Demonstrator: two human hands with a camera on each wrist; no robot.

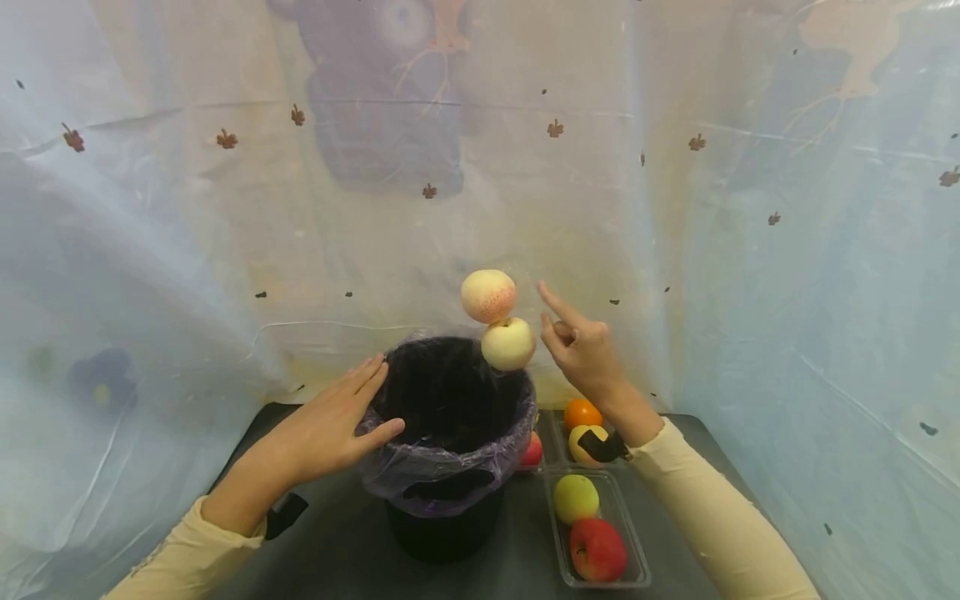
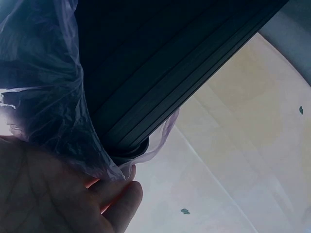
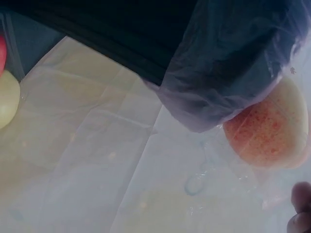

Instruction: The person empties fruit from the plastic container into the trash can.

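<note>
A black bin (image 1: 442, 533) with a thin purple liner (image 1: 450, 467) stands in the middle. My left hand (image 1: 330, 421) rests at its left rim, fingers straight and thumb over the edge; the left wrist view shows the fingertips against the liner. Above the bin's right rim, a red-speckled peach (image 1: 488, 296) and a pale yellow fruit (image 1: 508, 343) are one above the other, tilted toward the opening. Faint clear plastic of a tray (image 3: 214, 167) shows beneath the peach in the right wrist view. My right hand (image 1: 588, 346) grips that tray's right side, index finger extended.
To the bin's right, a clear tray (image 1: 637, 554) holds a yellow-green apple (image 1: 576, 498) and a red apple (image 1: 597, 550). Behind it are an orange (image 1: 582, 413), a yellow fruit (image 1: 587, 444) and part of a red fruit (image 1: 532, 450). Printed plastic sheeting (image 1: 480, 217) surrounds the dark table.
</note>
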